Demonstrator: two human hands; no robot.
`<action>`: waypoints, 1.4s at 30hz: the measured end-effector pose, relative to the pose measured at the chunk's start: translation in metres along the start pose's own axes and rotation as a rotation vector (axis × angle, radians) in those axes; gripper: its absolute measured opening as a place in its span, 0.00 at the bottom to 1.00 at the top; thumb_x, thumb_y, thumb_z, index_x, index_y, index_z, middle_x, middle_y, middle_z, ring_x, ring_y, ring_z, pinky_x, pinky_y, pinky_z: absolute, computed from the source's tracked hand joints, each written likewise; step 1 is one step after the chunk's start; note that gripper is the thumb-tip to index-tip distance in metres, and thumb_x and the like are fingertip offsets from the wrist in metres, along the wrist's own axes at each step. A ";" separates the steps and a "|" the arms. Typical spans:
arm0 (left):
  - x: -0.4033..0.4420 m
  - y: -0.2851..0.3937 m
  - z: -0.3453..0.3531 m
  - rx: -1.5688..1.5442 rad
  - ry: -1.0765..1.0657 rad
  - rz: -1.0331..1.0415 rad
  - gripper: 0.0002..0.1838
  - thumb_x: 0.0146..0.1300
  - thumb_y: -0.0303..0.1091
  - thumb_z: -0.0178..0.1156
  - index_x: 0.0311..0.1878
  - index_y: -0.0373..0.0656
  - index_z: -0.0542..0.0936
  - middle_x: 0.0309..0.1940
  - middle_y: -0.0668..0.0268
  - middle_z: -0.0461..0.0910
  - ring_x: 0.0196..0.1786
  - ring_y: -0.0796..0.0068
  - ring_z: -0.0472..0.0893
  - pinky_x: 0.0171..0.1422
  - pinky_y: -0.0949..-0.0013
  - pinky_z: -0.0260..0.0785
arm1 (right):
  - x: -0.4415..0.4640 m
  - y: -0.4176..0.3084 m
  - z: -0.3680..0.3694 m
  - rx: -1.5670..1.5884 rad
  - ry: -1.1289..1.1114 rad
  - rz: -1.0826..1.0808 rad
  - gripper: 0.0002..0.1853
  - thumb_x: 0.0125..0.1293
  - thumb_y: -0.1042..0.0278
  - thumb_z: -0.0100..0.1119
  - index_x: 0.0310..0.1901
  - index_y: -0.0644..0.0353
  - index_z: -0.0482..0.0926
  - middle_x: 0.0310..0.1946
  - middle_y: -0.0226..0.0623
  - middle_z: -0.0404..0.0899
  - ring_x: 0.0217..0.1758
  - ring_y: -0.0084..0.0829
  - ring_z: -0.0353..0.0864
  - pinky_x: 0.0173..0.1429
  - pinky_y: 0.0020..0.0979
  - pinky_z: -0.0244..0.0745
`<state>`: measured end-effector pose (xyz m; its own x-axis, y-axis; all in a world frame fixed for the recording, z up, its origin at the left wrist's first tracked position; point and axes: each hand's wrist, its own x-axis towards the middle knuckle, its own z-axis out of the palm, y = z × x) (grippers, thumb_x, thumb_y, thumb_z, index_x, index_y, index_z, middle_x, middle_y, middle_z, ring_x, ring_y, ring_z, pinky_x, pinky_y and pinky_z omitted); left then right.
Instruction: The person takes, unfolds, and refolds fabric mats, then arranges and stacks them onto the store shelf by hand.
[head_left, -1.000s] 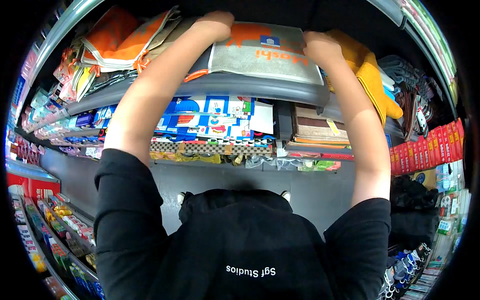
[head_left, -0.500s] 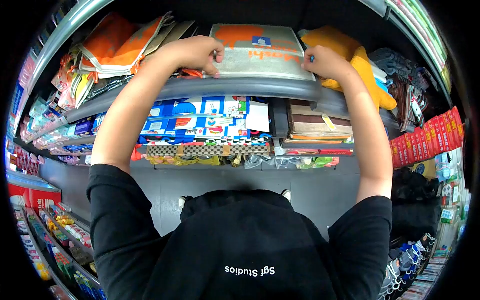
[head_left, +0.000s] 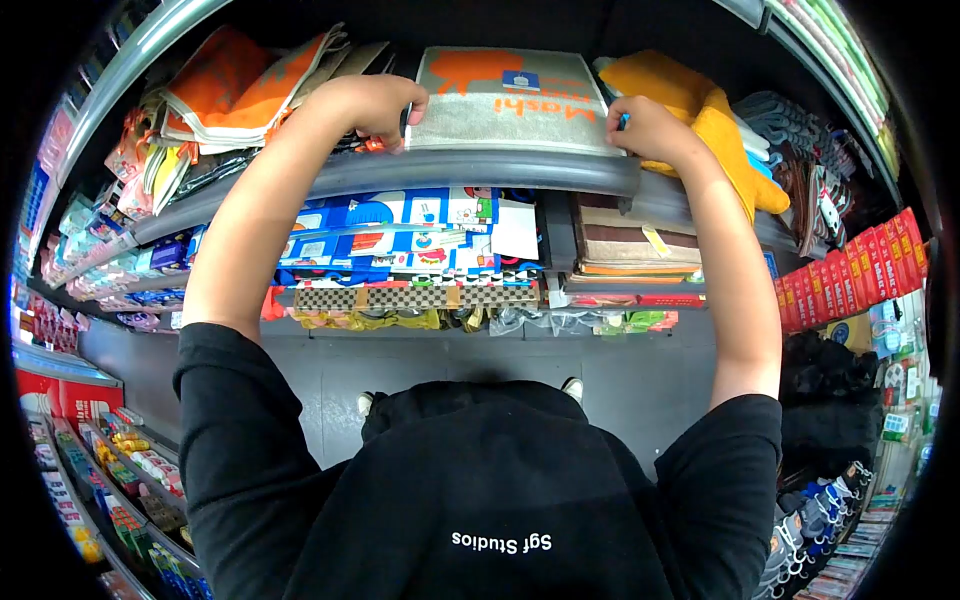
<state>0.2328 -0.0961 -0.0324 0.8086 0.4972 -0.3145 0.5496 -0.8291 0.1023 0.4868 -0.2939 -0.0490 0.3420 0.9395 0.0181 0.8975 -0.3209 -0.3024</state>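
Observation:
A grey floor mat (head_left: 510, 125) with orange lettering and a small blue label lies on the upper shelf in front of me. My left hand (head_left: 380, 108) is closed at the mat's left edge, with its fingers curled and partly hidden. At the opposite side, my right hand (head_left: 648, 128) pinches the right edge. A small bright blue spot shows between the right fingers; I cannot make out what it is. Folded orange and white mats (head_left: 235, 95) are beside my left hand, and yellow cloth (head_left: 690, 90) lies just beyond my right hand.
The shelf's grey front edge (head_left: 480, 170) runs below both hands. Under it are blue patterned folded textiles (head_left: 390, 230) and a brown folded stack (head_left: 635, 235). Red boxes (head_left: 850, 275) stand in a row at the right, and dark grey folded textiles (head_left: 785, 130) lie far right.
My left hand has shifted left, off the mat's surface to its left edge. The mat now looks flatter and reaches a little further left. My right hand has barely moved.

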 end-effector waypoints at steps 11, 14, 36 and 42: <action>-0.014 -0.001 -0.007 0.047 0.093 0.074 0.17 0.41 0.23 0.64 0.38 0.44 0.74 0.26 0.63 0.78 0.30 0.71 0.77 0.31 0.67 0.65 | -0.003 -0.002 0.000 0.111 0.038 0.006 0.08 0.45 0.74 0.61 0.31 0.63 0.77 0.28 0.41 0.78 0.35 0.34 0.78 0.41 0.30 0.72; -0.015 0.000 -0.005 0.018 0.078 0.063 0.17 0.41 0.23 0.63 0.38 0.42 0.74 0.25 0.64 0.78 0.29 0.72 0.77 0.30 0.68 0.65 | 0.002 0.006 0.005 0.107 0.033 -0.026 0.09 0.45 0.73 0.61 0.31 0.62 0.77 0.27 0.40 0.78 0.34 0.33 0.78 0.40 0.30 0.71; 0.087 -0.024 -0.004 -0.321 0.151 -0.209 0.17 0.53 0.38 0.60 0.44 0.43 0.69 0.30 0.65 0.74 0.29 0.77 0.75 0.29 0.73 0.76 | 0.085 0.022 0.021 0.086 0.234 0.041 0.13 0.46 0.64 0.60 0.34 0.60 0.81 0.34 0.46 0.80 0.39 0.42 0.79 0.45 0.34 0.74; 0.094 -0.019 -0.010 -0.244 0.195 -0.227 0.16 0.50 0.34 0.61 0.44 0.42 0.74 0.32 0.66 0.75 0.34 0.74 0.76 0.33 0.72 0.75 | 0.112 0.026 0.027 -0.043 0.189 0.021 0.10 0.49 0.68 0.57 0.34 0.60 0.81 0.32 0.44 0.80 0.37 0.38 0.79 0.42 0.33 0.73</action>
<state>0.3000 -0.0313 -0.0548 0.6721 0.7202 -0.1720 0.7343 -0.6184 0.2799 0.5408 -0.1937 -0.0807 0.4029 0.8948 0.1924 0.8995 -0.3484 -0.2635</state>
